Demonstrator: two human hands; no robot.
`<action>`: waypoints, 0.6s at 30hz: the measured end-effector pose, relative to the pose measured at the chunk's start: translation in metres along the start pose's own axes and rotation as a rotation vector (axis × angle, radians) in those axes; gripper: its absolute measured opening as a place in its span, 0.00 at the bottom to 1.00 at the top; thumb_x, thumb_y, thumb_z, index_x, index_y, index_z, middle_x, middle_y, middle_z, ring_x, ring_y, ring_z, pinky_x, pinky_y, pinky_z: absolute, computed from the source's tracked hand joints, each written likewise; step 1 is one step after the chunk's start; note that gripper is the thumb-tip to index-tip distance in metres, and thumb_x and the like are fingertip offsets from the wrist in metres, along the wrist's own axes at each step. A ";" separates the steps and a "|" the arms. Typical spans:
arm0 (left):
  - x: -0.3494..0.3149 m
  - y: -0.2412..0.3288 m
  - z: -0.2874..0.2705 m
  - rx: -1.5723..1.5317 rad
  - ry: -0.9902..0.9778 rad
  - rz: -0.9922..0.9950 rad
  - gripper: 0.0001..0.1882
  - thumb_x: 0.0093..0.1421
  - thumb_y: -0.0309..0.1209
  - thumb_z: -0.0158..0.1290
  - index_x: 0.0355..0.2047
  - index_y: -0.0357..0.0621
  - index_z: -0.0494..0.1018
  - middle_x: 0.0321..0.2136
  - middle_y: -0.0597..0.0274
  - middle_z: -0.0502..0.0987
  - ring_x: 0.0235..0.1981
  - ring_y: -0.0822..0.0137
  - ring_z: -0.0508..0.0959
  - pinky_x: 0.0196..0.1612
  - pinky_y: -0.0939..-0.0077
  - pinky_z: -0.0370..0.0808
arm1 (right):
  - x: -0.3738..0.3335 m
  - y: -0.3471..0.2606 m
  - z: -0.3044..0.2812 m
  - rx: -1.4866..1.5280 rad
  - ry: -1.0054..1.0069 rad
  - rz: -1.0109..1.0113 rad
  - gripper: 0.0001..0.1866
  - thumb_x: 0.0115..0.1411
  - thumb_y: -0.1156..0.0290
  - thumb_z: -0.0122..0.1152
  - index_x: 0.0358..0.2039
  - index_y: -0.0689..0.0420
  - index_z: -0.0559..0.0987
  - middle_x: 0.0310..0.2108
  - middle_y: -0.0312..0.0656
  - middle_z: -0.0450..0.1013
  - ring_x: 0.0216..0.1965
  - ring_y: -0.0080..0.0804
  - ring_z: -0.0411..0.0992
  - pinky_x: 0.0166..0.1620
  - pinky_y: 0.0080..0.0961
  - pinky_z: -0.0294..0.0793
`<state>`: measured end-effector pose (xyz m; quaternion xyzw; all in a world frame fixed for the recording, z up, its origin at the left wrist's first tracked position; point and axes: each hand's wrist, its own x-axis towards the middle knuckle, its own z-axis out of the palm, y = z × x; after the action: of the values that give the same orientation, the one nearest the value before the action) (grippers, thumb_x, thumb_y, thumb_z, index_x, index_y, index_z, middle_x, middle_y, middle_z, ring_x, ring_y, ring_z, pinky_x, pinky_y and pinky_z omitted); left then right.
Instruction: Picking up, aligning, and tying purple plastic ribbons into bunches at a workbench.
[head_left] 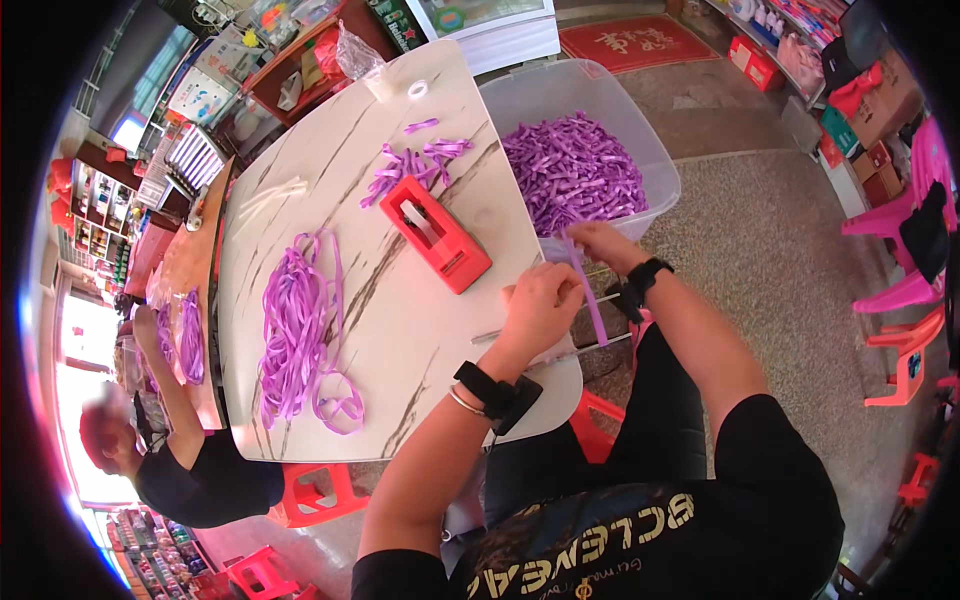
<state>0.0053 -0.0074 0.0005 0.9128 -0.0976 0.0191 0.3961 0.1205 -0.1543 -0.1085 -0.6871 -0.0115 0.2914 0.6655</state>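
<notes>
A flat purple ribbon [590,300] hangs in a strip at the table's right edge. My right hand [603,246] pinches its upper end, beside the bin's near rim. My left hand [542,305] is closed over the table edge, its fingertips right beside the ribbon; what they hold is hidden. Thin metal rods [590,348] stick out from the table edge below my hands. A red tape dispenser [462,262] stands on the table left of my hands. Behind it lies a small pile of folded purple ribbon pieces [400,170].
A translucent plastic bin [655,165] full of purple ribbon pieces [575,170] stands right of the marble-patterned table [400,330]. A long tangled ribbon bundle [300,330] lies on the left. Another person [190,470] works at a wooden table beyond. Pink and red stools stand around.
</notes>
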 end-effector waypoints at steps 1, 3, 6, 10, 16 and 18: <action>-0.001 -0.001 -0.001 -0.007 -0.019 0.029 0.06 0.49 0.32 0.52 0.21 0.42 0.72 0.19 0.65 0.69 0.21 0.69 0.70 0.24 0.75 0.61 | -0.002 0.019 0.000 -0.005 -0.033 0.063 0.12 0.55 0.61 0.50 0.32 0.53 0.77 0.18 0.28 0.61 0.14 0.16 0.55 0.16 0.16 0.51; 0.008 0.010 0.005 -0.029 -0.060 0.097 0.06 0.48 0.32 0.53 0.22 0.43 0.74 0.18 0.65 0.69 0.20 0.70 0.70 0.23 0.76 0.62 | 0.001 0.089 -0.024 -0.285 -0.026 -0.539 0.10 0.54 0.64 0.49 0.31 0.54 0.76 0.19 0.30 0.63 0.15 0.18 0.57 0.16 0.16 0.53; 0.001 0.001 -0.004 0.054 -0.099 0.090 0.07 0.47 0.35 0.55 0.24 0.46 0.76 0.19 0.65 0.70 0.21 0.70 0.71 0.23 0.75 0.63 | -0.051 0.129 0.002 -0.263 -0.243 -0.358 0.12 0.53 0.69 0.46 0.36 0.54 0.76 0.18 0.32 0.62 0.16 0.17 0.58 0.17 0.14 0.55; 0.001 0.006 -0.006 0.108 -0.143 0.059 0.09 0.45 0.38 0.57 0.22 0.47 0.77 0.19 0.65 0.71 0.22 0.70 0.72 0.24 0.74 0.63 | -0.151 0.089 0.027 0.111 -0.237 0.337 0.13 0.58 0.64 0.47 0.37 0.55 0.77 0.17 0.30 0.62 0.18 0.15 0.59 0.22 0.12 0.58; 0.005 0.004 -0.002 0.115 -0.189 0.012 0.09 0.45 0.40 0.57 0.22 0.51 0.78 0.21 0.66 0.71 0.25 0.67 0.72 0.27 0.68 0.60 | -0.241 0.067 0.038 -0.027 -0.255 0.098 0.14 0.59 0.64 0.48 0.35 0.61 0.76 0.18 0.30 0.66 0.21 0.14 0.63 0.25 0.13 0.62; 0.005 0.004 -0.004 0.156 -0.171 0.029 0.10 0.45 0.40 0.57 0.23 0.48 0.77 0.20 0.65 0.70 0.23 0.69 0.72 0.25 0.73 0.62 | -0.263 0.038 0.046 -0.017 -0.235 0.039 0.16 0.60 0.63 0.46 0.22 0.62 0.74 0.16 0.30 0.65 0.20 0.13 0.61 0.24 0.12 0.57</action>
<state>0.0093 -0.0081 0.0069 0.9376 -0.1425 -0.0455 0.3140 -0.1308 -0.2233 -0.0401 -0.6540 -0.0788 0.3827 0.6478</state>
